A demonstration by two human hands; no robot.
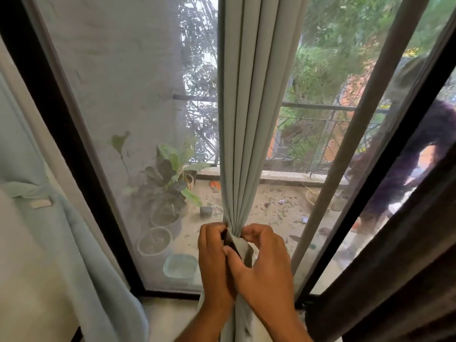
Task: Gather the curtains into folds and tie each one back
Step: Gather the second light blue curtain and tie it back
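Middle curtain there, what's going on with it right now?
A person has the pale green curtain gathered into tight folds in front of the window. Both hands work at the bunched point: the left hand and the right hand curl their fingers around a tie band there. Whether it is fastened, I cannot tell. Another curtain hangs on the left.

Sandy, litter-strewn balcony floor (271, 206) beyond the glass, round potted leafy plants (167, 191) standing on it at left, pale green square plastic tub (180, 265) just beside them
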